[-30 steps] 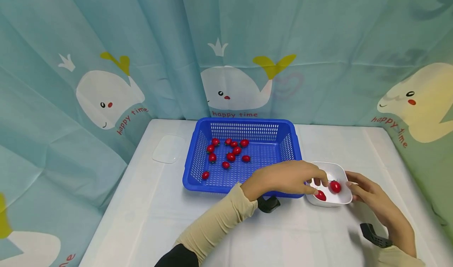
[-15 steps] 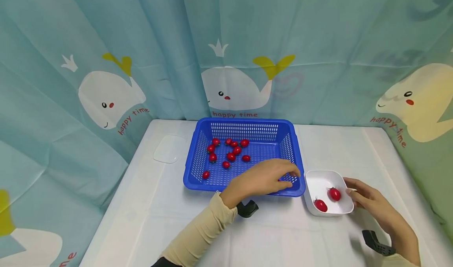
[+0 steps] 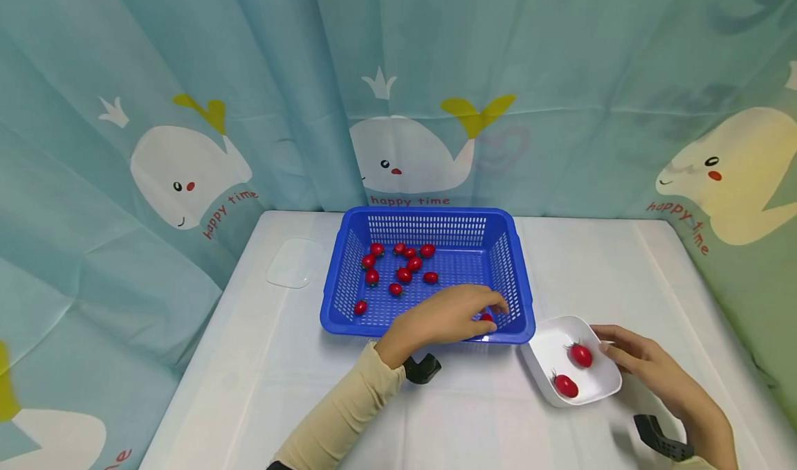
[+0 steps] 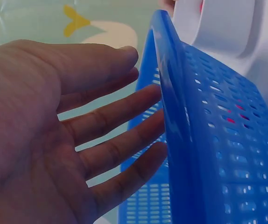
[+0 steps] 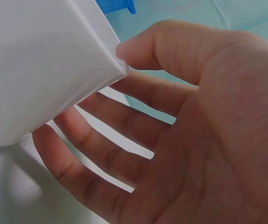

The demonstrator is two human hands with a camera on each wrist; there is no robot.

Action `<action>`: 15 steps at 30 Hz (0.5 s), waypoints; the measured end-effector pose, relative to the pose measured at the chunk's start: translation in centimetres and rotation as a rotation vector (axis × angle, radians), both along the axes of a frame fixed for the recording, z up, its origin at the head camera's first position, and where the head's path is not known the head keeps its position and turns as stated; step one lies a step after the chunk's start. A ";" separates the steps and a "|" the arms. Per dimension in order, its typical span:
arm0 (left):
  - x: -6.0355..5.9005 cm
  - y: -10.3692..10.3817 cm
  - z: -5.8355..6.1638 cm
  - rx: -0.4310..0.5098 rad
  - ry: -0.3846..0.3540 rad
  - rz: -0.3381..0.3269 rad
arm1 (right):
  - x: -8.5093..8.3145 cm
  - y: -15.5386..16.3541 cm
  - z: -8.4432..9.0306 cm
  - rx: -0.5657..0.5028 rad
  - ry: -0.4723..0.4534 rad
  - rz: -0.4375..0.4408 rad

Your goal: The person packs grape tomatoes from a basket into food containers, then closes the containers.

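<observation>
The left hand [image 3: 445,315] reaches into the basket [image 3: 428,224] at frame centre, fingers straight and apart above a tomato [image 3: 486,316], likely picking. The right hand [image 3: 647,367], fingers spread, steadies the bowl [image 3: 548,349] at lower right. Next: pinch that tomato gently.

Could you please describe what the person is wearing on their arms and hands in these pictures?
Both hands are bare: no gloves or rings show on the left hand or the right hand. The left arm wears a snug beige sleeve reaching the wrist. A black camera mount sits under the left wrist, and another black mount sits at the right wrist.
</observation>
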State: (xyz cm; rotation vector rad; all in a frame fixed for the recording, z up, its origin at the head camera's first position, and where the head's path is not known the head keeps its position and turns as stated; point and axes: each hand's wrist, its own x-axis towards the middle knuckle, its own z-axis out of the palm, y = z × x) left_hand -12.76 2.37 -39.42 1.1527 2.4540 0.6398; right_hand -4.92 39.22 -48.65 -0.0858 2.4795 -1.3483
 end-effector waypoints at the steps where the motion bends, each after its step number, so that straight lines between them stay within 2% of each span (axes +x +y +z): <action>1: 0.1 -0.1 0.0 0.003 -0.005 0.001 | 0.1 -0.1 0.0 0.008 -0.007 0.000; 9: 0.1 -0.6 -0.2 -0.004 -0.025 -0.016 | 0.5 -0.9 0.2 0.068 0.012 0.018; 15: -0.6 -0.3 -0.2 -0.041 -0.033 -0.050 | 0.6 -1.7 0.3 0.056 0.010 0.047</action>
